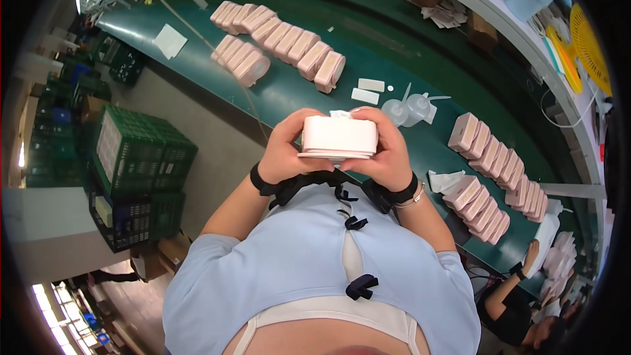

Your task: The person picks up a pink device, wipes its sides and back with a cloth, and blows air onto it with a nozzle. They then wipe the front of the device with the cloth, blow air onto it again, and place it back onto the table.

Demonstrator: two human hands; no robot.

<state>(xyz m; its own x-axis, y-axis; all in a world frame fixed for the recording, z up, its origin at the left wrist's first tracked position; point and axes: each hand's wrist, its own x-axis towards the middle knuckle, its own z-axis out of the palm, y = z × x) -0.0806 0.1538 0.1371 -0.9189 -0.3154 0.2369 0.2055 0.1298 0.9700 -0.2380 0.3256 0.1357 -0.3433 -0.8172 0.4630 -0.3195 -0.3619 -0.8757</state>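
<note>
Between my two hands, in front of my chest, is a pale pink plastic case [340,135] with rounded corners and a flat rim along its lower edge. My left hand [286,148] is closed round its left end and my right hand [390,149] round its right end. Both thumbs are at the bottom rim, while the fingers curl over the top. A small white piece [340,114] shows at the case's upper edge; what it is I cannot tell. Beyond my hands, two white rectangular pieces [365,96] lie on the green table [263,95].
Rows of similar pink cases stand at the far left [287,41] and right [490,151] of the table. Translucent bottles [417,109] with spouts lie near the middle. Stacked green crates [141,151] stand on the floor at left. A co-worker [509,302] is at the lower right.
</note>
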